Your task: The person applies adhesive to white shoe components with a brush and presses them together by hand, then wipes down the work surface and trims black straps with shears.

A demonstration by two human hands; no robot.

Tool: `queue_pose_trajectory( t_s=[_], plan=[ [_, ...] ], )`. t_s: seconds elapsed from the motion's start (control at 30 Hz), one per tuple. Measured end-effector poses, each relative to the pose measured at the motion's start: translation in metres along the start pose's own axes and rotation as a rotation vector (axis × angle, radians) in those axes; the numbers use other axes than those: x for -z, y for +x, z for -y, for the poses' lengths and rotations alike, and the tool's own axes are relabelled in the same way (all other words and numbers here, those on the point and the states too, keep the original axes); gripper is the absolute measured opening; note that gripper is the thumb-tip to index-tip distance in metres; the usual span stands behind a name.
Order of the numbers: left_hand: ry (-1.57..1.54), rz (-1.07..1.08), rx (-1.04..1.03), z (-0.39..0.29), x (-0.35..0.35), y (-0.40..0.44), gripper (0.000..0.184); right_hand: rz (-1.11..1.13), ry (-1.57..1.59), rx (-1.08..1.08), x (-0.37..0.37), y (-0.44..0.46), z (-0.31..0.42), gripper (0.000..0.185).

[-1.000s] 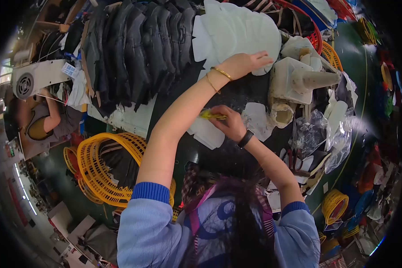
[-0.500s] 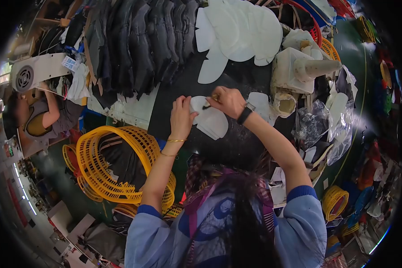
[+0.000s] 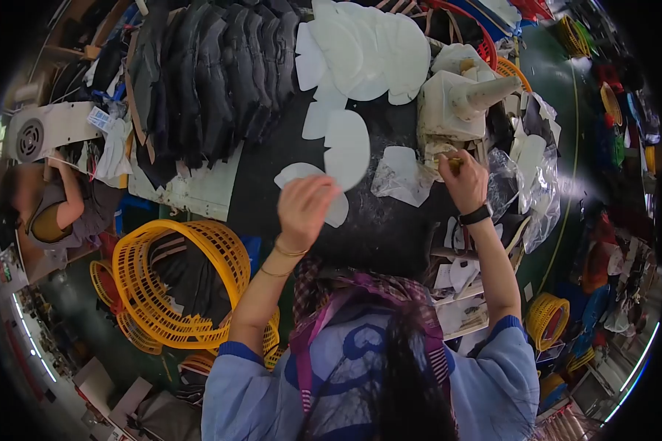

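Across the black tabletop, a white oval [image 3: 347, 149] meets the left hand [image 3: 305, 211]

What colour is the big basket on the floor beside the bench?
The basket is yellow-orange, seen best in the head view.

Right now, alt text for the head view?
Left hand at white pieces on a dark bench, right hand gripping something yellow beside a white container. Beyond lie black parts and a white stack; a yellow basket sits left.
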State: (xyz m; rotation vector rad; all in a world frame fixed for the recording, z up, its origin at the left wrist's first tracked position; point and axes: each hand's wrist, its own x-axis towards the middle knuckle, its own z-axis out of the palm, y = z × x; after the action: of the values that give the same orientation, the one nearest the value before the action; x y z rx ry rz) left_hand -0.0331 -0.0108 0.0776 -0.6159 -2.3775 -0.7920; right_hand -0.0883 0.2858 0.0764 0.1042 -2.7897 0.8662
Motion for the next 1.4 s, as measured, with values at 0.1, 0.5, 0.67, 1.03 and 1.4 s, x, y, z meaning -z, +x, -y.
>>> queue_pose_trajectory(
  t_s=[0.1,0.5,0.67,1.03,1.4],
  plan=[
    [-0.136,0.228,-0.074,-0.008,-0.047,-0.048,0.019,0.120,0.176,-0.188,-0.013,-0.009,0.019,0.021],
    [-0.050,0.406,0.134,-0.017,-0.072,-0.085,0.018,0.467,0.452,0.166,-0.058,-0.100,0.011,0.019],
    [-0.022,0.501,-0.124,-0.006,-0.066,-0.079,0.013,0.131,0.175,0.063,-0.082,-0.004,0.018,0.026],
    [-0.227,0.441,-0.338,0.016,-0.066,-0.031,0.017,0.305,0.301,0.084,-0.013,-0.044,-0.006,0.017],
    [-0.127,-0.166,-0.314,0.079,-0.036,0.170,0.022,0.211,0.144,-0.307,0.004,-0.008,-0.002,0.020]
  ],
)
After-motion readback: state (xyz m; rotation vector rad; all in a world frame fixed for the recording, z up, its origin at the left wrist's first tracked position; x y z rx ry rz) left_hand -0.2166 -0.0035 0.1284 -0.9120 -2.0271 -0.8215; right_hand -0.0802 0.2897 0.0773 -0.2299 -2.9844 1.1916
